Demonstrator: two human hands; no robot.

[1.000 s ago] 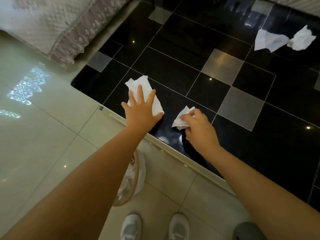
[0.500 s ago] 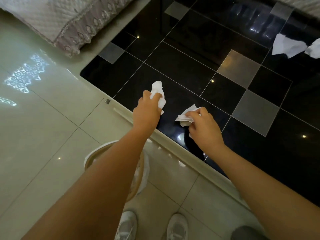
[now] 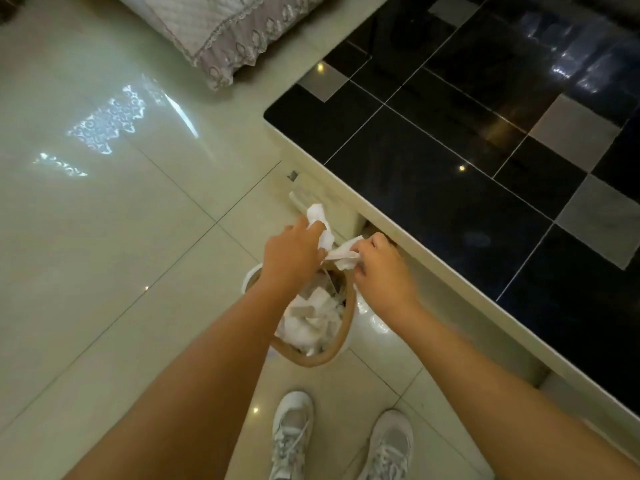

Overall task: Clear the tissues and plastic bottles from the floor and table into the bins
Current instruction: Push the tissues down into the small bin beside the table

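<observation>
My left hand (image 3: 290, 255) is closed around a crumpled white tissue (image 3: 319, 223) that sticks up past my fingers. Beside it, my right hand (image 3: 383, 271) pinches a second white tissue (image 3: 343, 253). Both hands hover over the far rim of a round tan bin (image 3: 333, 355) with a white liner, which stands on the floor against the table and holds several crumpled tissues (image 3: 311, 320). The two tissues nearly touch each other above the bin's opening.
A low table (image 3: 408, 216) with a glossy black and grey tiled top runs along the right. A quilted cushion with lace trim (image 3: 221, 26) lies at the top. My white sneakers (image 3: 292, 434) stand on cream floor tiles just behind the bin.
Both hands lifted their tissues off the black tabletop and drew back toward me, ending over the bin. The view tilted down, so the far tissues on the table left the frame.
</observation>
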